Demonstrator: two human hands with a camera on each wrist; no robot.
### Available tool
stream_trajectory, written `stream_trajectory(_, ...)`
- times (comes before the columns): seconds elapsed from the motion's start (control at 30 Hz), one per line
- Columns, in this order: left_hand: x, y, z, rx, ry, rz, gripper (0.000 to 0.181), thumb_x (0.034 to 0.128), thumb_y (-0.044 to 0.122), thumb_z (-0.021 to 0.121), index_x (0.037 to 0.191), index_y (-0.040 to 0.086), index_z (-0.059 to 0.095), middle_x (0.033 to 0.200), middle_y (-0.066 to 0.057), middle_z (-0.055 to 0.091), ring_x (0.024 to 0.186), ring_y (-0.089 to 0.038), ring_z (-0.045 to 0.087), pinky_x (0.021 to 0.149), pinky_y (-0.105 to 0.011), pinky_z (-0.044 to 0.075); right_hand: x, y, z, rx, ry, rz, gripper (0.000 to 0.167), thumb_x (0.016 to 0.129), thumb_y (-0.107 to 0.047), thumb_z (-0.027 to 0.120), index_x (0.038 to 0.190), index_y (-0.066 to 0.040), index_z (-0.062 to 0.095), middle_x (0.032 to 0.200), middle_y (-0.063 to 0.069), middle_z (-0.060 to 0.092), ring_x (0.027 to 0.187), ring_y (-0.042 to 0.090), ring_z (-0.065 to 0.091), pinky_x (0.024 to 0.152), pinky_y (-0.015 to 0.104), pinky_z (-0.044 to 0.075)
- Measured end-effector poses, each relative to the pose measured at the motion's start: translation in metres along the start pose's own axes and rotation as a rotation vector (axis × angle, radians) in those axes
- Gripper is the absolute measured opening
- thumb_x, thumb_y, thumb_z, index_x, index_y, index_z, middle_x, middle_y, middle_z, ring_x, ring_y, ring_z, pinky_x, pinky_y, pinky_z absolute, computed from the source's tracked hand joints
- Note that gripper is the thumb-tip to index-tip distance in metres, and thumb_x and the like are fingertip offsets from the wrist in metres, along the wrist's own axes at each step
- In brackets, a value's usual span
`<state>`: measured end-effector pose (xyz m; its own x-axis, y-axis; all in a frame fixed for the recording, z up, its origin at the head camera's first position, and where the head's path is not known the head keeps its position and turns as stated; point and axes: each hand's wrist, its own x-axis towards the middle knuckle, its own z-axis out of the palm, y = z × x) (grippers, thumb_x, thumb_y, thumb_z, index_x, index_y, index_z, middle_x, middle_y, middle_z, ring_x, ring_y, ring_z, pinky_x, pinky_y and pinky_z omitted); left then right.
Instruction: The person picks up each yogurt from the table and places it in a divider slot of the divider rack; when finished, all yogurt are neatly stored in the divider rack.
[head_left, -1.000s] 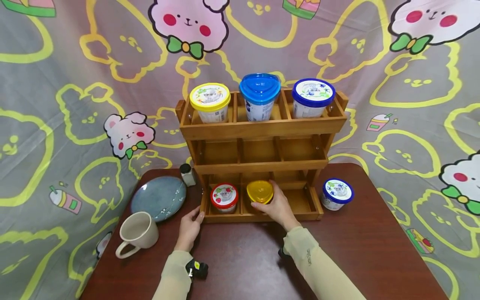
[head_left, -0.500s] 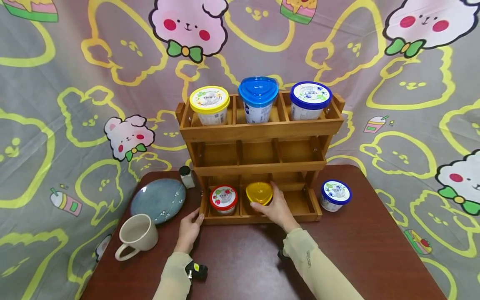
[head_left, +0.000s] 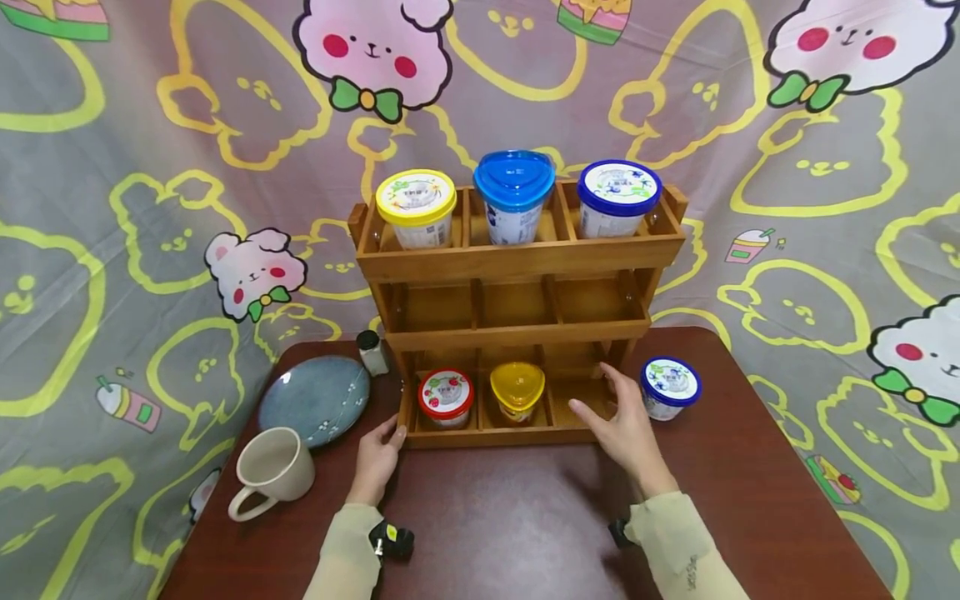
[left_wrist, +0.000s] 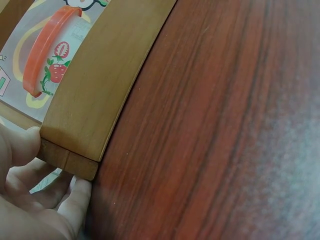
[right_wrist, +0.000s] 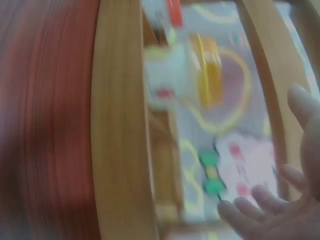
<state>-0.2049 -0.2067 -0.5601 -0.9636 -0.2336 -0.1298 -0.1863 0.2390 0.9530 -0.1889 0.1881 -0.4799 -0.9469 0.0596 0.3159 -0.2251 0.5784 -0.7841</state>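
A three-tier wooden shelf rack (head_left: 525,337) stands on the table. My left hand (head_left: 377,460) holds its lower left corner, thumb on one side and fingers on the other, as the left wrist view shows. My right hand (head_left: 630,429) hovers before the bottom right compartment, thumb and fingers spread and holding nothing. A tub with a yellow lid (head_left: 517,387) sits in the bottom middle compartment, apart from the hand. Beside it on the left is a red-lidded tub with strawberries (head_left: 446,396). On the table, right of the rack, stands a blue-lidded tub (head_left: 670,387).
The top tier holds a yellow-rimmed tub (head_left: 417,208), a tall cup with a bright blue lid (head_left: 514,196) and a dark-blue-rimmed tub (head_left: 618,198). Left of the rack are a blue-grey plate (head_left: 315,400), a beige mug (head_left: 273,467) and a black-capped shaker (head_left: 372,353). A patterned cloth hangs behind.
My right hand has let go of the yellow-lidded tub and moved right, fingers spread. That tub stays in the bottom middle compartment. The left hand keeps its hold on the rack's corner.
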Motion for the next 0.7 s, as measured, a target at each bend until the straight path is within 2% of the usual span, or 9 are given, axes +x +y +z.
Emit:
stream_trajectory(0.1,0.001,0.001,0.000,0.005,0.000,0.000,0.045,0.1015,0.016,0.056,0.142,-0.003,0.051,0.142,-0.023,0.051,0.134,-0.037,0.041,0.111,-0.053,0.030,-0.004,0.013,-0.030,-0.054,0.106,-0.023,0.079,0.085,-0.028,0.081,0.147,-0.004,0.039,0.138,0.025,0.043,0.124,0.042,0.044,0.094,0.059,0.046)
stream_trajectory(0.13,0.001,0.001,0.000,0.006,-0.001,-0.002,0.045,0.1014,0.016,0.056,0.142,-0.002,0.051,0.142,-0.023,0.051,0.135,-0.036,0.041,0.111,-0.053,0.030,-0.005,0.017,-0.039,-0.077,0.140,-0.019,0.079,0.084,-0.026,0.081,0.147,-0.003,0.040,0.137,0.025,0.043,0.123,0.041,0.045,0.094,0.056,0.048)
stream_trajectory(0.23,0.001,0.001,-0.001,0.010,-0.003,-0.004,0.045,0.1014,0.016,0.056,0.142,-0.002,0.050,0.142,-0.022,0.051,0.136,-0.036,0.040,0.112,-0.052,0.029,-0.005,0.031,-0.064,-0.109,0.220,0.016,0.080,0.081,-0.022,0.084,0.147,-0.003,0.041,0.134,0.025,0.044,0.119,0.039,0.047,0.091,0.029,0.050)
stream_trajectory(0.3,0.001,0.001,-0.001,0.008,-0.004,-0.003,0.045,0.1013,0.016,0.056,0.142,-0.002,0.051,0.142,-0.022,0.051,0.136,-0.036,0.040,0.112,-0.052,0.029,-0.003,0.041,-0.077,-0.135,0.235,0.049,0.083,0.081,-0.023,0.084,0.148,-0.003,0.038,0.135,0.025,0.043,0.119,0.037,0.046,0.086,0.020,0.046)
stream_trajectory(0.37,0.001,0.001,-0.001,0.006,-0.006,0.000,0.045,0.1013,0.016,0.056,0.142,-0.002,0.050,0.142,-0.022,0.051,0.136,-0.036,0.040,0.112,-0.052,0.029,-0.001,0.052,-0.086,-0.139,0.224,0.078,0.088,0.082,-0.025,0.084,0.151,-0.004,0.033,0.137,0.026,0.040,0.120,0.038,0.043,0.087,0.024,0.044)
stream_trajectory(0.43,0.001,0.001,-0.001,0.003,-0.005,0.000,0.045,0.1014,0.016,0.056,0.142,-0.002,0.050,0.142,-0.022,0.051,0.136,-0.036,0.040,0.112,-0.052,0.030,0.002,0.064,-0.093,-0.147,0.188,0.109,0.094,0.083,-0.029,0.082,0.154,-0.004,0.025,0.141,0.029,0.035,0.123,0.041,0.039,0.093,0.043,0.045)
stream_trajectory(0.53,0.001,0.001,-0.001,0.004,-0.003,0.004,0.045,0.1016,0.017,0.055,0.142,-0.003,0.050,0.142,-0.023,0.051,0.135,-0.036,0.041,0.111,-0.052,0.030,0.008,0.084,-0.098,-0.130,0.128,0.149,0.106,0.083,-0.036,0.081,0.157,-0.005,0.012,0.147,0.032,0.027,0.129,0.049,0.031,0.096,0.067,0.035)
stream_trajectory(0.6,0.001,0.001,-0.001,0.002,0.000,0.004,0.045,0.1014,0.016,0.056,0.142,-0.003,0.050,0.142,-0.023,0.051,0.135,-0.036,0.041,0.111,-0.051,0.030,0.012,0.098,-0.099,-0.107,0.089,0.168,0.112,0.083,-0.038,0.081,0.158,-0.007,0.004,0.150,0.034,0.021,0.132,0.053,0.027,0.099,0.073,0.028)
stream_trajectory(0.7,0.001,0.001,0.000,-0.005,0.001,0.021,0.044,0.1011,0.014,0.056,0.141,-0.005,0.050,0.141,-0.024,0.051,0.134,-0.037,0.041,0.111,-0.051,0.031,0.016,0.116,-0.099,-0.072,0.039,0.185,0.119,0.082,-0.038,0.082,0.158,-0.009,-0.004,0.153,0.035,0.015,0.136,0.056,0.022,0.102,0.074,0.023)
